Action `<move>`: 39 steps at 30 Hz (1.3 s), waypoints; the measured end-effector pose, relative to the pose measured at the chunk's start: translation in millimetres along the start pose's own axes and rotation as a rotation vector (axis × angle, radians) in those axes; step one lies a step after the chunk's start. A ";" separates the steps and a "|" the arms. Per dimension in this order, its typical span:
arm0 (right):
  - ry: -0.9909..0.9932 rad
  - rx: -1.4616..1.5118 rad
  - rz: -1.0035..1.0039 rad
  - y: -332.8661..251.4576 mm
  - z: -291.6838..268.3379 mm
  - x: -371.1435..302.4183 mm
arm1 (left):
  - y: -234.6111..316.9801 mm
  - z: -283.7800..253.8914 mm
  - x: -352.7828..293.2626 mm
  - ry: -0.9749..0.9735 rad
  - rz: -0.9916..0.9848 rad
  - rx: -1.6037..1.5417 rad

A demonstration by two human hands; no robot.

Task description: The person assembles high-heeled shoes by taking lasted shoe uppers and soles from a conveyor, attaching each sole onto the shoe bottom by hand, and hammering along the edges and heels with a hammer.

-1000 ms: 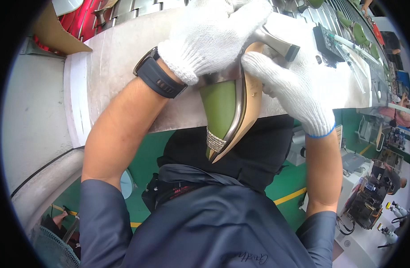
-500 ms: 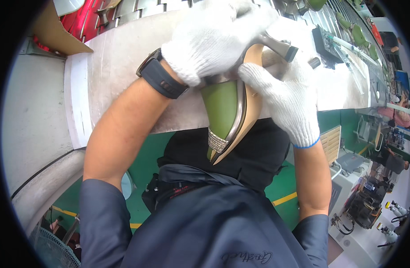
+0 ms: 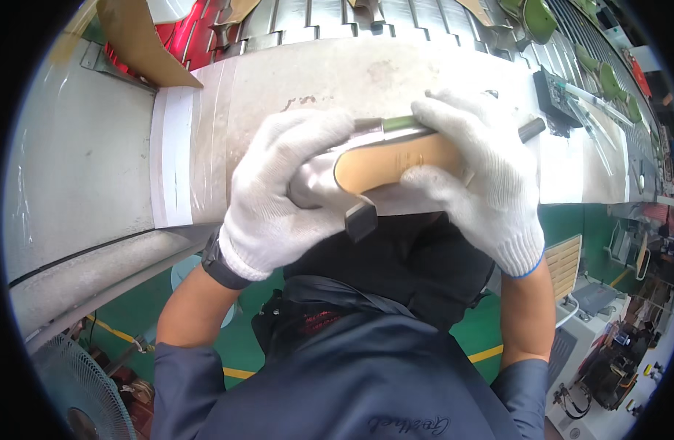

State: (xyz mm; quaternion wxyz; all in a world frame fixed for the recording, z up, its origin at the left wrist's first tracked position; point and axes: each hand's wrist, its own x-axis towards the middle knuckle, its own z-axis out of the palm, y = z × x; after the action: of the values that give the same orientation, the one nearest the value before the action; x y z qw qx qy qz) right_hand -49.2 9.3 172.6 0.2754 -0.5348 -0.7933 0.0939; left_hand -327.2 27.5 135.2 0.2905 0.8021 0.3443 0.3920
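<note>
Between my two white-gloved hands is a high-heeled shoe (image 3: 396,163), held over the near edge of the worktable. Its tan sole faces me, and a strip of green upper shows along the top. My left hand (image 3: 282,187) is closed round the silvery heel end, and the dark-tipped heel sticks out toward me beside its fingers. Gripping the front part, my right hand (image 3: 484,165) has its thumb on the sole and its fingers over the far side. The toe is hidden by the right hand.
Beyond the pale worktable (image 3: 293,81) runs a slatted metal conveyor (image 3: 315,26) carrying several shoes. A black holder (image 3: 555,103) with syringe-like tubes (image 3: 597,103) stands at the right. A cardboard flap (image 3: 143,48) rises at the back left. A fan (image 3: 80,396) is at the lower left.
The shoe has turned from toe-toward-me to lying crosswise, its sole now facing me. My left hand has come down and left onto the heel end; my right hand has shifted slightly lower.
</note>
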 end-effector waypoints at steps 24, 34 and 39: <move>-0.352 0.053 -0.097 -13.9 -5.6 35.3 | -16.8 24.7 -26.3 0.034 0.172 0.041; -0.731 -0.011 0.198 -45.0 -10.3 72.3 | -12.3 42.3 -29.5 0.128 0.154 0.146; -0.320 -0.115 -0.199 -19.2 6.6 49.1 | -10.4 65.3 -25.9 0.236 0.112 0.483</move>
State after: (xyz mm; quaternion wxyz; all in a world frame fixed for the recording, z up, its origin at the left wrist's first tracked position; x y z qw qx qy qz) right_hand -81.7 46.5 192.1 0.1226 -0.4466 -0.8801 0.1048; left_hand -288.3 0.7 82.2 0.0266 0.8148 0.4142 0.4048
